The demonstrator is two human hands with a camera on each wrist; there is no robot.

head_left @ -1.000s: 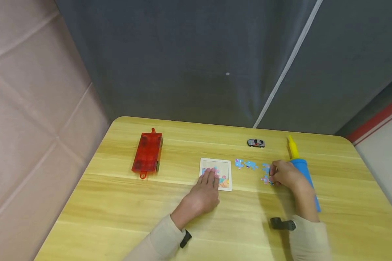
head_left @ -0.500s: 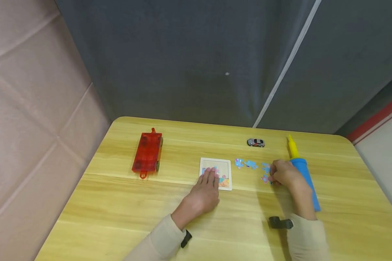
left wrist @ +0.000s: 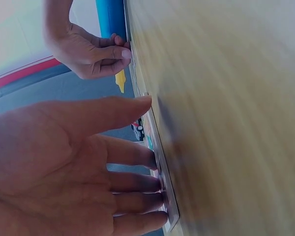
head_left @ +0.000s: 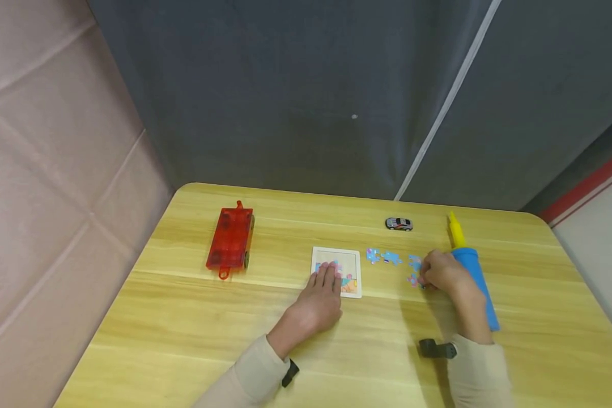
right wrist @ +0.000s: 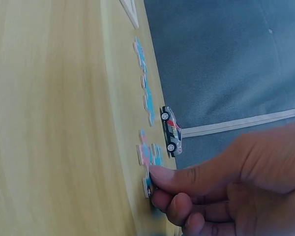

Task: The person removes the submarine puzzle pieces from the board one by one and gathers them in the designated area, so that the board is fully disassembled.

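Observation:
My left hand (head_left: 320, 303) rests with straight fingers on a white-framed puzzle board (head_left: 355, 260), partly filled with coloured pieces. Those fingers hide some of the picture. To the right of the board, my right hand (head_left: 445, 273) has its fingers curled over a small group of jigsaw pieces. In the right wrist view its thumb and forefinger pinch a jigsaw piece (right wrist: 146, 188) at the table surface. A blue and pink jigsaw piece (right wrist: 144, 152) lies right beside it. Nearer the board are a jigsaw piece (head_left: 373, 255) and a blue jigsaw piece (head_left: 391, 258).
A silver toy car (head_left: 399, 224) stands behind the pieces. Right of my right hand, partly under the forearm, lies a blue pump (head_left: 476, 283) with a yellow nozzle (head_left: 457, 230). A red toy wagon (head_left: 230, 238) sits at the left of the wooden table (head_left: 183, 328).
My right hand has shifted very slightly at the group of jigsaw pieces, its fingers staying curled there. The left hand stays on the puzzle board.

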